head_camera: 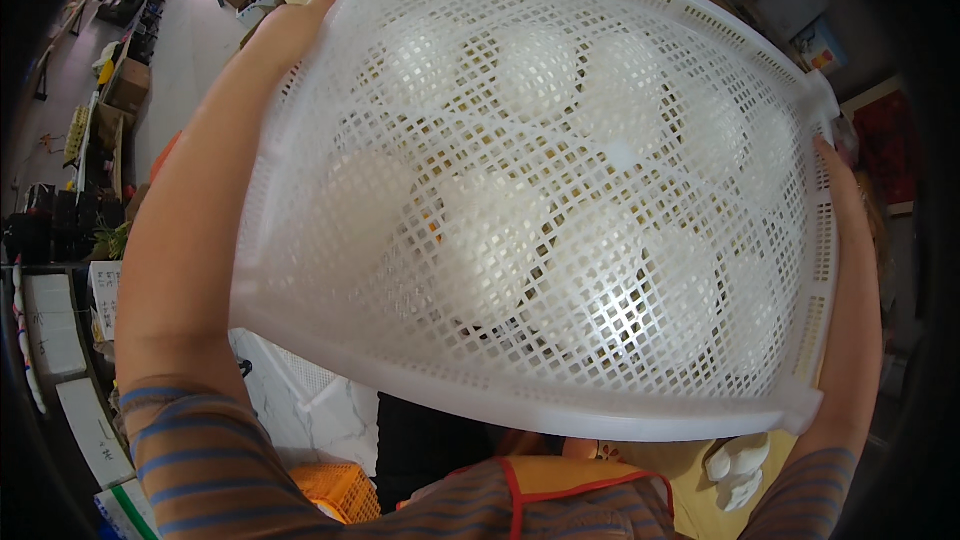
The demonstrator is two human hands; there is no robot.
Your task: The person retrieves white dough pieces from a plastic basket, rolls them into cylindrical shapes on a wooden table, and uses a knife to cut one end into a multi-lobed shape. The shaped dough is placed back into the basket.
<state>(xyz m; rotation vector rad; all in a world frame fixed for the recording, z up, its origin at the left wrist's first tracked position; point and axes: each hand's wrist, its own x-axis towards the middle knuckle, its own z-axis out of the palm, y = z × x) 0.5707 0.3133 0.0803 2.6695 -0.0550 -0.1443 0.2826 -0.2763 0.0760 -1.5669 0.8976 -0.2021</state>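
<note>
A large white plastic mesh tray (465, 131) is raised and tilted in front of me, filling most of the view. My left hand (292, 26) grips its upper left edge, the thumb lying along the side. On the far side, my right hand (836, 165) has hold of the right rim; most of its fingers are hidden. Several rounded white things (536, 71) show through the lattice in rough rows. The mesh blurs them, so I cannot tell what they are or whether they lie in this tray or beyond it.
Below left, an orange plastic basket (341, 491) stands near a marble-patterned surface (345, 420) with another white mesh tray (300, 371). Crumpled white pieces (739, 469) lie on a yellowish surface at lower right. Cardboard boxes (127, 84) line the left side; a pale floor (180, 52) stretches beyond.
</note>
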